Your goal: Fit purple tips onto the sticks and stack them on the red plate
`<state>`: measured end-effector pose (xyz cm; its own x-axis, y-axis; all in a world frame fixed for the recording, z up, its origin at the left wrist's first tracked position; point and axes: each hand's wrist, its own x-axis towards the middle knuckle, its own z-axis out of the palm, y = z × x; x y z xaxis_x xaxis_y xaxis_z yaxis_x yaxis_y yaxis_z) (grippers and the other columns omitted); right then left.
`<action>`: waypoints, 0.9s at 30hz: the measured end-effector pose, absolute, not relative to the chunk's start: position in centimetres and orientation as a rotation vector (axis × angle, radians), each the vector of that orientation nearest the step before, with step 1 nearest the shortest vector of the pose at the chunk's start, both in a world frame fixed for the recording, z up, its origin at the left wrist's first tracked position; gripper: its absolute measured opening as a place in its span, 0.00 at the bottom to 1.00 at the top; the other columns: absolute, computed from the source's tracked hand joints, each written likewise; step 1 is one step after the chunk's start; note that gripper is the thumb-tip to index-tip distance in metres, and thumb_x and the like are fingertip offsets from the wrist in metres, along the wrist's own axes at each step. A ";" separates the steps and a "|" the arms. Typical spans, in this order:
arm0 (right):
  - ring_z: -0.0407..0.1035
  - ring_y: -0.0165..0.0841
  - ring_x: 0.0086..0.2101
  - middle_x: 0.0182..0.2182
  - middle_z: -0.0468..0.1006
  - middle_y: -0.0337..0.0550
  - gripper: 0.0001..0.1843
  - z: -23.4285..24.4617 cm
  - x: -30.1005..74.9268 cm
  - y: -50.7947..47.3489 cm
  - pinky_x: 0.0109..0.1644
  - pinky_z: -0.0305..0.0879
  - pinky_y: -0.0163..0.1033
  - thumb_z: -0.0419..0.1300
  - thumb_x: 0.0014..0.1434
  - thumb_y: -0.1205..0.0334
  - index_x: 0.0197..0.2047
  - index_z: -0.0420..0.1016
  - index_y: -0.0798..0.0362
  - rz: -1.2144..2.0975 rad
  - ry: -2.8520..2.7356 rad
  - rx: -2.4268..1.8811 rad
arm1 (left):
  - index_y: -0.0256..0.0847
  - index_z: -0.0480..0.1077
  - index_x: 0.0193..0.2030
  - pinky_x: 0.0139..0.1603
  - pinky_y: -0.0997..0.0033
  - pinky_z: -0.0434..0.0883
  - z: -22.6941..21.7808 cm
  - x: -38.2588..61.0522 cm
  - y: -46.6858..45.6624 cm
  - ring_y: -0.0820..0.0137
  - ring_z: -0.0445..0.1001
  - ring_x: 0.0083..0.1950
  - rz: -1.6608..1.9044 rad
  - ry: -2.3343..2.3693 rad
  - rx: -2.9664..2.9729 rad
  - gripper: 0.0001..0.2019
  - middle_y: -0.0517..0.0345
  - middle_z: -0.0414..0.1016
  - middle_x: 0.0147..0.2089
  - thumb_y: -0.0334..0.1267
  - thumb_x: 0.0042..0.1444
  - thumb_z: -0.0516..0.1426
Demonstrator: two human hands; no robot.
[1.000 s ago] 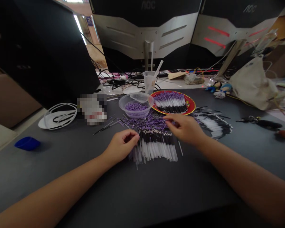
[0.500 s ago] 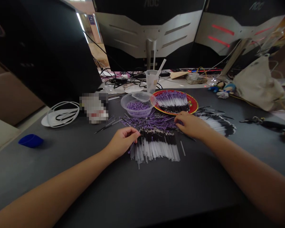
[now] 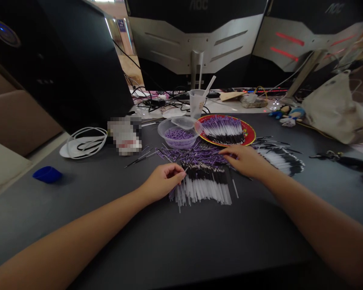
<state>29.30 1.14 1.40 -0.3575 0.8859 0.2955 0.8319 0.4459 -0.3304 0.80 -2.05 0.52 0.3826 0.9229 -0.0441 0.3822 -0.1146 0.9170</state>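
Thumb and fingertips of my left hand [image 3: 165,181] are closed in a pinch at the left end of a row of thin sticks [image 3: 207,187] with black upper parts and clear, whitish sleeves. A slim stick shows at that pinch; its full length is hidden. My right hand [image 3: 243,160] reaches over a loose pile of purple sticks [image 3: 196,154], fingers stretched and apart, fingertips at its right side. Behind the pile stand a clear plastic bowl [image 3: 181,143] of purple pieces and a red plate [image 3: 250,135] bearing a stack of purple, white and black sticks.
More black-and-white sticks [image 3: 280,159] lie beyond my right wrist. A plastic cup [image 3: 196,102] with a straw stands behind the bowl. At left are a blue cup-like piece [image 3: 47,175], a coiled white cable [image 3: 87,141] and a black computer case [image 3: 63,68]. Monitors [image 3: 196,44] rise at the back.
The view has shifted slightly, moving the scene to the right. My right hand has moved slightly left over the purple pile, its fingers straighter. My left hand keeps its pinch beside the row.
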 end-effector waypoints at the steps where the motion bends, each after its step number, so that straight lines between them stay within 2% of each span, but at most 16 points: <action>1: 0.72 0.38 0.41 0.41 0.80 0.45 0.13 1.3 29.3 1.1 0.45 0.66 0.46 0.53 0.58 0.66 0.42 0.77 0.51 0.169 -2.275 -1.429 | 0.37 0.68 0.33 0.19 0.80 0.55 0.5 0.8 -2.1 0.81 0.57 0.19 0.710 1.157 1.704 0.07 0.64 0.66 0.23 0.39 0.55 0.55; 5: 0.69 0.32 0.28 0.33 0.79 0.43 0.10 1.3 28.2 0.4 0.33 0.65 0.39 0.56 0.57 0.64 0.40 0.77 0.52 0.334 -2.180 -1.419 | 0.37 0.68 0.34 0.25 0.78 0.61 0.0 0.6 -2.0 0.78 0.63 0.24 0.767 1.132 1.784 0.08 0.63 0.67 0.26 0.41 0.56 0.55; 9: 0.62 0.27 0.22 0.22 0.72 0.36 0.08 1.3 25.5 -1.4 0.25 0.57 0.34 0.59 0.55 0.62 0.38 0.76 0.52 0.722 -2.054 -1.334 | 0.39 0.65 0.35 0.30 0.76 0.63 -0.1 0.7 -2.6 0.76 0.65 0.29 0.849 1.154 1.925 0.07 0.62 0.69 0.30 0.41 0.59 0.52; 12: 0.59 0.25 0.21 0.23 0.71 0.35 0.08 1.2 23.3 -2.7 0.23 0.54 0.32 0.60 0.54 0.61 0.38 0.75 0.53 1.056 -1.918 -1.229 | 0.40 0.63 0.38 0.30 0.76 0.63 0.4 0.8 -3.4 0.75 0.66 0.29 0.843 1.119 2.049 0.07 0.62 0.69 0.30 0.41 0.61 0.49; 14: 0.58 0.24 0.20 0.24 0.71 0.36 0.08 0.9 22.2 -3.4 0.22 0.53 0.31 0.60 0.53 0.62 0.37 0.75 0.54 1.160 -1.856 -1.175 | 0.40 0.63 0.40 0.29 0.76 0.62 0.6 0.8 -3.8 0.75 0.65 0.28 0.795 1.084 2.164 0.08 0.63 0.68 0.29 0.42 0.62 0.49; 19: 0.56 0.25 0.19 0.19 0.66 0.33 0.07 0.3 21.0 -4.3 0.21 0.51 0.31 0.59 0.54 0.64 0.37 0.75 0.54 1.100 -1.845 -1.156 | 0.41 0.65 0.42 0.29 0.77 0.62 0.6 0.8 -4.0 0.76 0.66 0.26 0.752 1.059 2.346 0.08 0.63 0.70 0.28 0.42 0.62 0.50; 24: 0.55 0.24 0.19 0.19 0.65 0.32 0.06 0.6 21.1 -4.5 0.21 0.50 0.31 0.59 0.54 0.64 0.37 0.74 0.53 1.071 -1.868 -1.141 | 0.41 0.64 0.50 0.32 0.75 0.66 0.3 0.7 -3.6 0.74 0.72 0.29 0.804 1.066 2.267 0.12 0.60 0.76 0.32 0.42 0.62 0.51; 27: 0.54 0.24 0.18 0.18 0.63 0.31 0.05 0.7 21.2 -4.4 0.20 0.49 0.31 0.59 0.55 0.64 0.36 0.74 0.53 1.055 -1.899 -1.152 | 0.41 0.66 0.49 0.32 0.75 0.67 0.3 0.7 -3.6 0.73 0.73 0.31 0.793 1.050 2.221 0.12 0.60 0.77 0.32 0.42 0.61 0.52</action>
